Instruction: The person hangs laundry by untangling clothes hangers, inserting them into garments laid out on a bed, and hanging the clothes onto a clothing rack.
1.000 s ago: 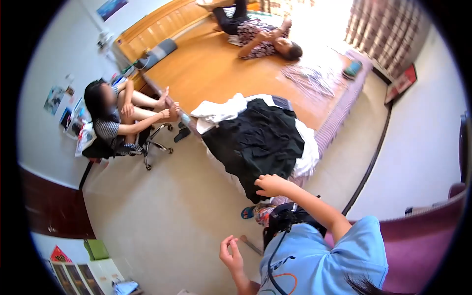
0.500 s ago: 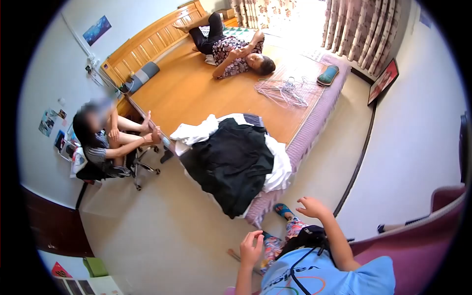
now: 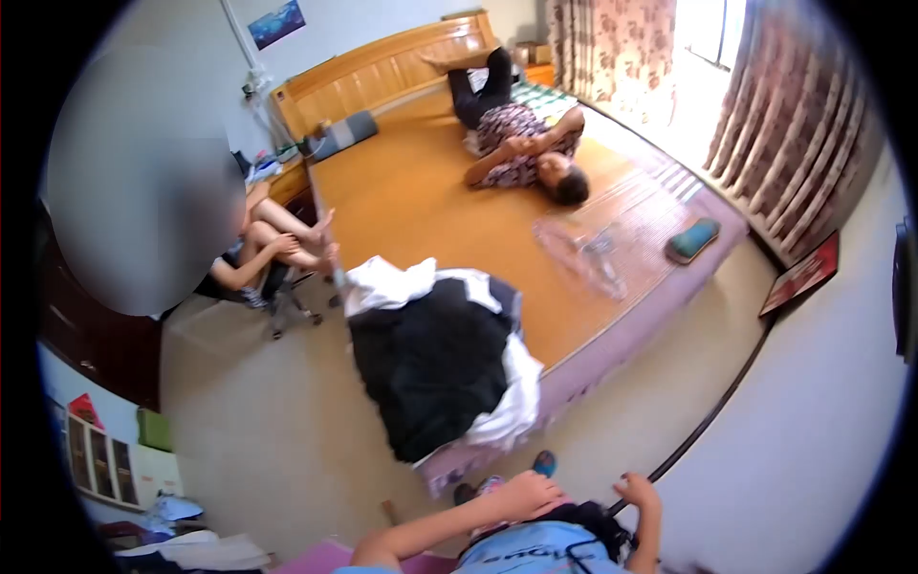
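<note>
My left hand (image 3: 528, 494) is in front of my waist, its fingers loosely extended and nothing visible in it. To its right, my right hand (image 3: 639, 492) is held apart with slightly bent fingers and looks to be holding nothing. Neither hand touches the clothes on the bed. A black garment (image 3: 430, 364) lies spread over the near corner of the bed. White cloth (image 3: 390, 285) shows at its far left side, and more white cloth (image 3: 514, 392) along its right side.
A person (image 3: 516, 143) lies on the wooden-coloured bed mat (image 3: 421, 191). Another person (image 3: 273, 244) sits on a wheeled chair at the left. Tangled cords (image 3: 593, 256) and a green pillow (image 3: 693, 239) are on the bed's right part. A framed picture (image 3: 803, 275) leans on the wall.
The view has shifted and turned. Both hands have drawn in toward my waist; my right hand, earlier over the black garment, is now away from it. The clothes stay on the bed.
</note>
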A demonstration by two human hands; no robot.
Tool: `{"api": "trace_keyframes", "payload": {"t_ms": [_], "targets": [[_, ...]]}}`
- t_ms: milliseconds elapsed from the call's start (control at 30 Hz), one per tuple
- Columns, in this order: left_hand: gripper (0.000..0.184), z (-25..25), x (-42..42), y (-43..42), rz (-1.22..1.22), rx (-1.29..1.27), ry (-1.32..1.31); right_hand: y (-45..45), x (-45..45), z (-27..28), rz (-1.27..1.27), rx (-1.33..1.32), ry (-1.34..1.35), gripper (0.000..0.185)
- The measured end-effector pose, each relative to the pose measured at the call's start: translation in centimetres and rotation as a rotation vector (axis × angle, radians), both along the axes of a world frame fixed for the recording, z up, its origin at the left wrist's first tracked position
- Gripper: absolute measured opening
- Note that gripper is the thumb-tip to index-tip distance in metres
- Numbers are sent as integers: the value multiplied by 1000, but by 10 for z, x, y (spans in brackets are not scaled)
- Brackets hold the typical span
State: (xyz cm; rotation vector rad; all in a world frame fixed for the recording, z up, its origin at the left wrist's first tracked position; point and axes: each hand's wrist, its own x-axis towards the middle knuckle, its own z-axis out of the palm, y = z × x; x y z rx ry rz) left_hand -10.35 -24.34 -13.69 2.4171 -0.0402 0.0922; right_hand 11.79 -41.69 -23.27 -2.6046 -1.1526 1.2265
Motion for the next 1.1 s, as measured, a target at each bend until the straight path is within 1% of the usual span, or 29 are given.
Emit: {"api": "trace_keyframes", "payload": {"t_ms": [33, 67, 133, 167, 200, 233, 267, 333, 367, 400, 433, 467, 500, 533, 567, 600, 667, 700, 733, 800, 833, 867, 933, 1000, 1067, 1100], "targets": [[21, -1, 18, 3, 44, -12, -34, 8, 15, 10, 60, 28, -48, 43], [21, -3, 37, 5, 96, -18, -17, 14, 29, 15, 40, 155, -61, 41], [20, -4, 68, 9, 289, -188, -69, 42, 46, 40, -23, 298, -93, 38], [20, -19, 79, 10, 327, -176, -146, 57, 53, 49, -28, 342, -93, 37], [21, -13, 88, 13, 327, -192, -85, 66, 61, 52, -27, 372, -84, 37], [22, -13, 94, 20, 271, -178, -46, 73, 70, 43, -23, 407, -47, 38], [22, -15, 109, 24, 187, -177, -16, 77, 77, 36, -42, 406, -51, 38], [23, -24, 131, 38, 88, -241, 108, 87, 97, 27, 137, 337, 21, 40], [24, -28, 146, 46, 86, -210, 119, 95, 109, 26, 189, 286, 58, 41], [23, -46, 159, 53, 110, -189, 29, 100, 119, 21, 250, 221, 102, 42], [21, -41, 176, 65, 53, -11, 178, 107, 134, 10, 202, 294, 166, 42], [17, -45, 192, 73, 45, 22, 125, 105, 146, -1, 143, 362, 239, 42], [18, -49, 208, 84, 62, -15, 2, 106, 158, 3, 137, 324, 245, 42], [18, -51, 226, 96, 40, 5, -4, 119, 177, 6, 92, 303, 144, 42], [18, -60, 266, 112, -16, 111, -4, 140, 219, 18, 49, 267, 17, 41], [18, -54, 289, 121, -60, 226, 7, 154, 243, 33, 52, 246, -3, 41], [17, -50, 333, 133, -179, 205, 74, 166, 277, 53, 41, 165, -25, 40], [17, -48, 355, 137, -152, 102, 41, 168, 298, 49, -9, 256, 0, 39], [17, -44, 379, 146, -154, 104, 30, 178, 324, 42, -10, 257, -11, 39], [17, -31, 409, 156, -231, 290, -39, 183, 350, 35, -29, 327, -149, 39], [16, -32, 422, 160, -217, 284, -123, 186, 364, 30, -7, 235, -188, 40], [16, -29, 427, 161, -229, 276, -105, 190, 371, 29, -18, 229, -168, 40], [14, -25, 446, 172, -225, 193, -151, 212, 396, 27, 82, 100, -86, 40], [14, -38, 451, 179, -199, 161, -153, 230, 416, 20, 93, 107, -10, 40], [15, -52, 454, 187, -47, 199, -28, 249, 440, 5, 209, 99, 48, 40], [22, -44, 453, 195, 3, 166, 86, 258, 453, -2, 227, 96, 61, 40]]}}
